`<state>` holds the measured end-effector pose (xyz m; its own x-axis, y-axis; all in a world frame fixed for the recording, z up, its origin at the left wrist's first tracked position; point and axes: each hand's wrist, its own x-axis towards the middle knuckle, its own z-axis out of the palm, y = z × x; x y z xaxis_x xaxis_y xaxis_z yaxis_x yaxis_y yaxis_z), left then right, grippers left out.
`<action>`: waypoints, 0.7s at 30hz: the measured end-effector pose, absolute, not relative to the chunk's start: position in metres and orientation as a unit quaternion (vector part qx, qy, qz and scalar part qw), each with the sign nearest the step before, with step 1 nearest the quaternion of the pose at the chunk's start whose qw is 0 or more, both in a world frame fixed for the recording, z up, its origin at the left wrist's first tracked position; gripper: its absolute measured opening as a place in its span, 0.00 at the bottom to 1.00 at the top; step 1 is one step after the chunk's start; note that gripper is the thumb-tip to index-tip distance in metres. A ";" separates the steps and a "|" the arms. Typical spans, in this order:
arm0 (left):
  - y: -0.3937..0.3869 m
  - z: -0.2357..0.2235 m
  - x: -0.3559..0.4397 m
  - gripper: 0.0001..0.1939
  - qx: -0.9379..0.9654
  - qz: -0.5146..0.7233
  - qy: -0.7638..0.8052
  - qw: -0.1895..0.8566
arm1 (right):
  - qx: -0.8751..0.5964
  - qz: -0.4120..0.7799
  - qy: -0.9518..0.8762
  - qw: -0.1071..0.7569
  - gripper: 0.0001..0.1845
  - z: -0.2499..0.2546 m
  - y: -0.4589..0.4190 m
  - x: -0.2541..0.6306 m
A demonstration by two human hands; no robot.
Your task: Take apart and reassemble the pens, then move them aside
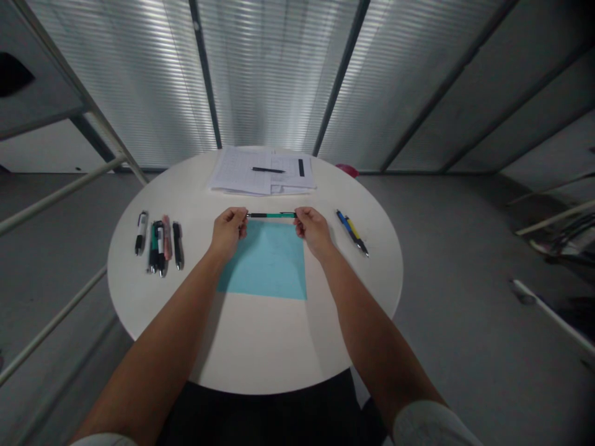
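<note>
The left hand and right hand each pinch one end of a green-and-black pen, held level at the top edge of a pale blue sheet on the round white tabletop. It may be a mechanical pencil; the view is too coarse to tell. A cluster of pens lies at 9 o'clock, a blue pen and a yellow pen at 3 o'clock, and papers at 12 o'clock.

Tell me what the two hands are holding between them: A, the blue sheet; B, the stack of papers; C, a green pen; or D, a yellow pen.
C: the left hand and right hand pinch opposite ends of the green pen, which is level across the table.
</note>
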<state>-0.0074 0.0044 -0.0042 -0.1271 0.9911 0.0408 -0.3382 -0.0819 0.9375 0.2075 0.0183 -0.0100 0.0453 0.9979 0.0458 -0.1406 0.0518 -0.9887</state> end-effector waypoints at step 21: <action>0.004 -0.003 -0.010 0.09 0.379 0.598 0.421 0.567 | -0.465 0.516 -0.463 0.550 0.19 -0.011 0.020 0.208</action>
<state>-0.0096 0.0040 -0.0031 -0.0692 0.9973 -0.0244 -0.3592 -0.0021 0.9333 0.2081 0.0196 -0.0114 0.0383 0.9989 0.0288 -0.1376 0.0338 -0.9899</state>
